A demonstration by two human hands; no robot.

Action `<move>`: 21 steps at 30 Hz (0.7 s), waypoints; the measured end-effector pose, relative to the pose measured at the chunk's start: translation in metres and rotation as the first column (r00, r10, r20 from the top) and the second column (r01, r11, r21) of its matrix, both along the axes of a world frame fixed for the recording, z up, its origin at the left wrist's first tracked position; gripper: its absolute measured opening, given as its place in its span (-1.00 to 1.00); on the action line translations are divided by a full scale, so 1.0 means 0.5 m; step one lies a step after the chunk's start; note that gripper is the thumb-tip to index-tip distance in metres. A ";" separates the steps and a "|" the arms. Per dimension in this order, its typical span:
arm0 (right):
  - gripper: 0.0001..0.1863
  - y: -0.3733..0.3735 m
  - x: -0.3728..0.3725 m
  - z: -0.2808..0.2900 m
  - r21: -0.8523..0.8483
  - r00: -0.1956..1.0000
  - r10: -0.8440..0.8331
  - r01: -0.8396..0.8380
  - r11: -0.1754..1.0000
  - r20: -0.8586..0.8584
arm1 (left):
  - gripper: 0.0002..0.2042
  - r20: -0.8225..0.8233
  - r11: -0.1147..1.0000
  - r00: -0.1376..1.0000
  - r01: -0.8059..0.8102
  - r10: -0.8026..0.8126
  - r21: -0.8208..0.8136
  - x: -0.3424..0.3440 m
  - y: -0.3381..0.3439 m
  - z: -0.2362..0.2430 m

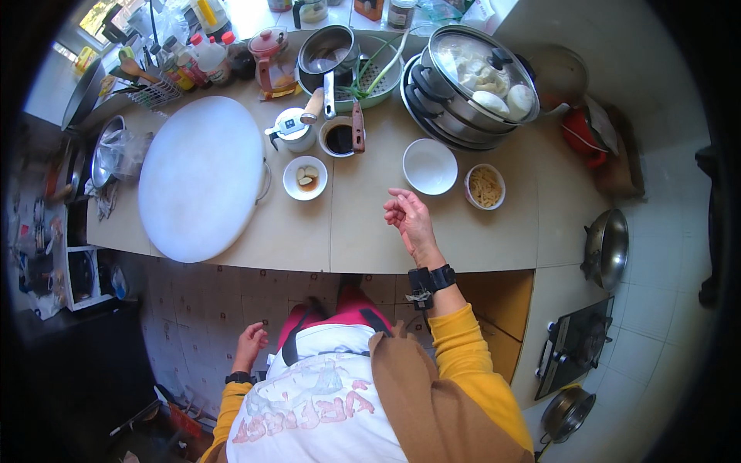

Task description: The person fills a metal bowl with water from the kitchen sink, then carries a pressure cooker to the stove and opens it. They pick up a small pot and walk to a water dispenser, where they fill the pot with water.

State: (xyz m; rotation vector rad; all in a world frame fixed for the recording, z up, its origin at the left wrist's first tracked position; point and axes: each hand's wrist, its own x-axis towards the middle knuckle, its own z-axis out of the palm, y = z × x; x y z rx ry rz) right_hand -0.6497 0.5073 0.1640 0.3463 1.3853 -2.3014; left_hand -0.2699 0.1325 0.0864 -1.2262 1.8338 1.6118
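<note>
My right hand [410,219] hovers over the counter's front half, just below an empty white bowl [430,167]. Its fingers are loosely curled and apart, and nothing shows in them. A small tub of pale yellow shreds [485,187] stands right of that bowl. To the left is a small white dish with pale slices in brown liquid [306,178]. Behind it, a bowl of dark sauce [339,138] has a brown-handled utensil across its rim. My left hand [249,343] hangs beside my body, off the counter, fingers loosely bent and apart, with nothing visible in it.
A large round white cutting board [202,179] covers the counter's left. At the back are a steamer pot [480,81] with a glass lid over pale food, a saucepan [329,48], green onions [380,73] and several bottles [210,60]. A gas stove [575,347] is at right.
</note>
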 end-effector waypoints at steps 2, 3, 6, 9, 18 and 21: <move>-0.74 -0.014 -0.014 0.002 0.012 1.000 0.030 -0.029 0.999 -0.010 | -0.69 0.045 1.000 0.999 -0.018 0.017 0.019 0.022 0.007 -0.008; -0.74 -0.019 -0.021 0.003 0.024 1.000 0.029 -0.029 0.999 -0.006 | -0.70 0.063 0.999 0.998 -0.027 0.025 0.028 0.034 0.007 -0.013; -0.76 -0.027 -0.035 0.009 0.066 1.000 0.016 -0.017 0.998 0.020 | -0.70 0.095 1.000 0.995 0.005 -0.005 -0.005 0.062 0.010 -0.023; -0.77 -0.037 -0.057 0.023 0.069 1.000 0.013 -0.012 0.998 -0.007 | -0.70 0.095 1.000 0.995 -0.007 0.007 -0.008 0.068 0.007 -0.025; -0.81 -0.111 -0.116 0.070 0.092 0.995 -0.047 0.054 0.994 -0.084 | -0.68 0.036 0.991 0.990 -0.134 0.134 0.002 0.020 -0.008 -0.023; -0.83 -0.130 -0.163 0.096 0.080 0.968 -0.153 0.171 0.982 -0.197 | -0.69 0.034 0.986 0.985 -0.167 0.167 0.006 0.037 -0.005 -0.022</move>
